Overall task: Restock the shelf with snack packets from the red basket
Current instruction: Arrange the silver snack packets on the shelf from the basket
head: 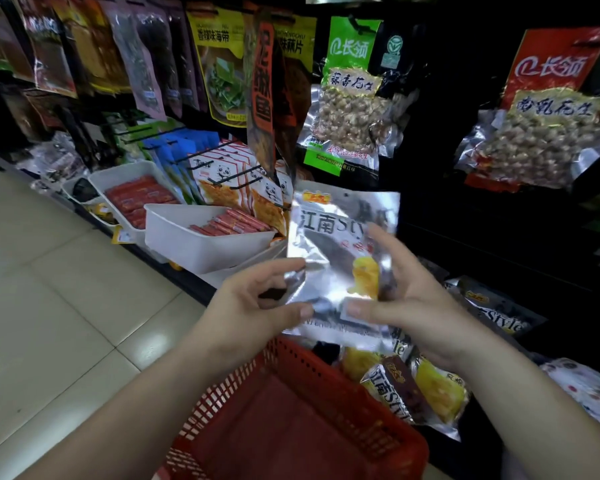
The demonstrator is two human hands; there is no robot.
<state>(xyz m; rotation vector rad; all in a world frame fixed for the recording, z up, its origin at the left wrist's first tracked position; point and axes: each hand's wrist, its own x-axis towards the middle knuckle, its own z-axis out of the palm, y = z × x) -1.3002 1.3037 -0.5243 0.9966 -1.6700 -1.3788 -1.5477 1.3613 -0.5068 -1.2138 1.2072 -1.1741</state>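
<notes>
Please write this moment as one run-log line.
left hand: pinches silver packet | right hand: grips same packet | red basket: spare packets inside | silver packet: above basket, not yet shelved

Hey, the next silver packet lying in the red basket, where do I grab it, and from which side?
Once the held packet is shelved, probably pinch the flat silver border of the packet in the basket from above: it lies face-up on other packets at the red basket's far side, so its underside is blocked.

Two white tubs [201,252] hold red sausages [137,199] (lying in rows) beside a pale tiled floor [49,278].
</notes>
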